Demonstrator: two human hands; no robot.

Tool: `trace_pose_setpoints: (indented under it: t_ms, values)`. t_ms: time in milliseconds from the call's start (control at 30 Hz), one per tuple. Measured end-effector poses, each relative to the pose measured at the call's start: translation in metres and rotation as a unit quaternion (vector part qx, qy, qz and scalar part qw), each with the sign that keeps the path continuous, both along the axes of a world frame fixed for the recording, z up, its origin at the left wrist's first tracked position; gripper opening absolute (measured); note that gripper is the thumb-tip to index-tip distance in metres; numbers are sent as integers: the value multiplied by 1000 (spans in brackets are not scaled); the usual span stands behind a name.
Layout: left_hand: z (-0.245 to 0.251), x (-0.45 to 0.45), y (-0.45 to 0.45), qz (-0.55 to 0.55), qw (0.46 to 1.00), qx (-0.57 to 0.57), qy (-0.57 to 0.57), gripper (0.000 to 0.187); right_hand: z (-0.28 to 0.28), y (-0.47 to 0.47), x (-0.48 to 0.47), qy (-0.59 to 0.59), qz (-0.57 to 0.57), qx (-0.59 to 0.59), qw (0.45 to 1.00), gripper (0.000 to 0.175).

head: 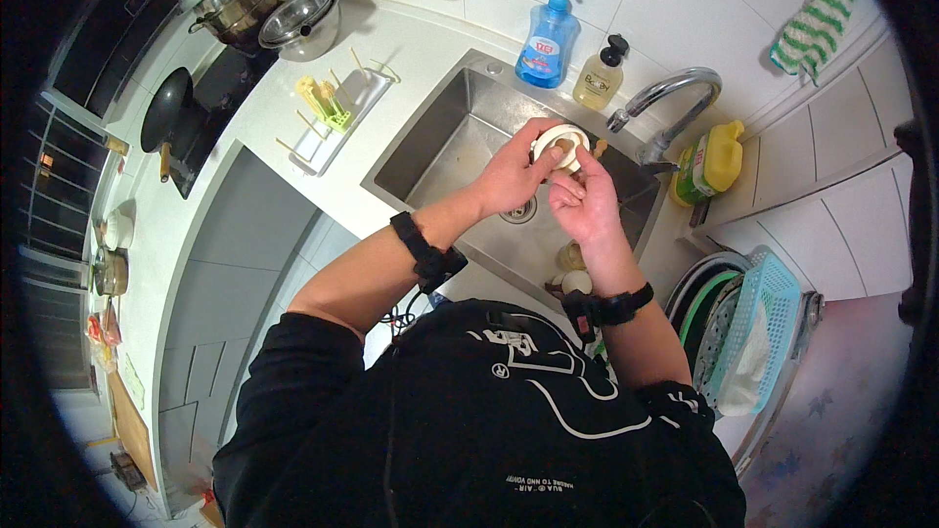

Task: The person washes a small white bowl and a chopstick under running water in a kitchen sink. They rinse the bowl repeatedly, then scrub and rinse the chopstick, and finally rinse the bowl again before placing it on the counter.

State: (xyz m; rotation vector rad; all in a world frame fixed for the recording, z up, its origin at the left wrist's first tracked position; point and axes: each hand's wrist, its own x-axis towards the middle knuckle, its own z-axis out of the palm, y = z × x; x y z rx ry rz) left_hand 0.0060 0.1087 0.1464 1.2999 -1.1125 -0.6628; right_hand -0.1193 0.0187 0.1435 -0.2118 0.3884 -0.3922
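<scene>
Over the stainless steel sink (447, 161), both my hands are on a small round white plastic lid or ring (574, 133). My left hand (513, 172) grips its left side, with the thumb on the inner part. On its lower right edge are the fingers of my right hand (590, 198), the other fingers curled below it. Beneath my hands the drain (519, 211) shows in the basin. A clear jar-like item (571, 257) and a white rounded item (576, 282) lie in the sink near my right wrist, partly hidden. The chrome faucet (678, 81) arches at the right.
Behind the sink stand a blue pump bottle (546, 44) and a clear pump bottle (600, 77). A yellow jug (710, 161) is beside the faucet. A drying rack (352, 121) stands left; metal bowls (304, 26) and a wok (172, 121) are farther off. A blue basket (770, 323) is at right.
</scene>
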Motion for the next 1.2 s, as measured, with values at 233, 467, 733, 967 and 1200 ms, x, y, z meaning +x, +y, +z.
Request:
trace_pose_setpoints:
  t_ms: [233,467,733,967,1200]
  values:
    - [8,16,3,88,953,70,-282,28,16,7,0,166,-21,-285,944,34]
    - [10,8,5,50,987,127,-89,32,4,8,1,164,-51,-263,949,26]
    - [-7,-8,6,69,989,59,-116,35,-10,-1,1,48,-6,-4,999,18]
    - [-14,-7,10,38,997,61,-17,38,-17,-6,0,50,30,8,998,17]
    - [-12,-6,12,23,997,65,-44,44,-31,-7,1,34,30,26,999,23]
